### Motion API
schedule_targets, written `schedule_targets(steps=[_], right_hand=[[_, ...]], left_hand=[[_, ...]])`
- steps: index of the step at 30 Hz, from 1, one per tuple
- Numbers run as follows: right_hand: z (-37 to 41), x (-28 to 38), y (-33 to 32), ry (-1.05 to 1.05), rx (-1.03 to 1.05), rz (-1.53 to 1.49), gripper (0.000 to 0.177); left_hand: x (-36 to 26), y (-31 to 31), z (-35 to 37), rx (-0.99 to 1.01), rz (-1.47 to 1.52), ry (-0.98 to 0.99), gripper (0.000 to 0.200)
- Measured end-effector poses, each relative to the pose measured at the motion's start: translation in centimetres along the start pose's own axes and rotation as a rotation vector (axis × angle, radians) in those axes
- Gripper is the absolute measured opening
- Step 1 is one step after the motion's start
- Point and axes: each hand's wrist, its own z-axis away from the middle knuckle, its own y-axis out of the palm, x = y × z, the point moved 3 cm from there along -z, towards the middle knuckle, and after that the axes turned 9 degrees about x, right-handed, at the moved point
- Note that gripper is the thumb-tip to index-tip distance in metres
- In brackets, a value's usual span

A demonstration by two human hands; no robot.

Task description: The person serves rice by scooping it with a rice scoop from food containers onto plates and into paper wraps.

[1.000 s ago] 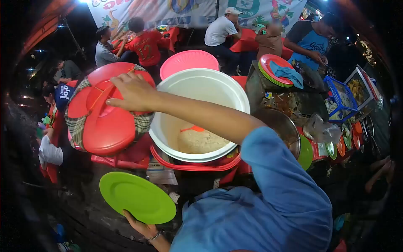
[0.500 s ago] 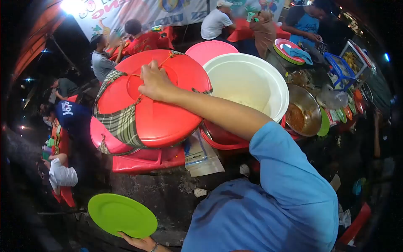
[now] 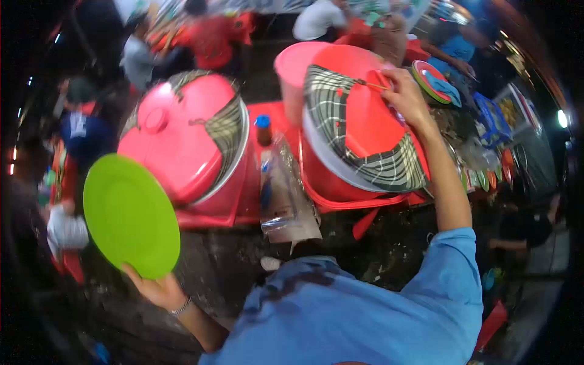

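Left hand (image 3: 159,292): closed on the lower rim of 1 green plate (image 3: 132,216), opening small, only plate thickness. Plate tilted steeply, face toward camera, nothing seen on it; held in front of the left container.

Right hand (image 3: 404,100): fingers curled in, nearly closed, on an orange cord (image 3: 372,85) at the top of a red lid (image 3: 371,121). Exact finger contact blurred.

Lids with checkered cloth: 2.
(a) Red lid, right, tilted over a white tub (image 3: 328,155); cloth (image 3: 389,165) wraps its near side. White tub sits in a red basin (image 3: 331,198). Contents hidden.
(b) Pink lid (image 3: 185,155), left, 1 round knob (image 3: 156,120), cloth at its edges, on a white-rimmed container (image 3: 245,128). Contents hidden.

Pink tub (image 3: 291,79): 1, just behind the white tub; inside not visible.

Between the two covered containers: 1 bottle (image 3: 264,134), dark contents, blue cap; nearer the wearer, 1 clear plastic packet (image 3: 286,194) with a pale sheet.

Far right: plate stack (image 3: 426,85), red uppermost, green beneath, count unclear; 1 blue cloth (image 3: 443,88) on top. Blue basket (image 3: 493,118): 1, contents blurred. Glass case (image 3: 514,109): 1, yellowish pieces inside.

Other people: at least 7, blurred, to the back and left.
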Motion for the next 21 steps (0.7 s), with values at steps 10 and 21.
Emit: schedule_targets(steps=[10,21], right_hand=[[-4.3,10.2,-0.3,-0.350,0.201,0.305,0.037],[-12.7,36.8,24.4,-0.648,0.153,0.075,0.031]], left_hand=[[0.3,1.8,-7.8,0.110,-0.059,0.207,0.044],[-6.4,-1.4,-16.7,0.160,-0.166,0.136,0.041]])
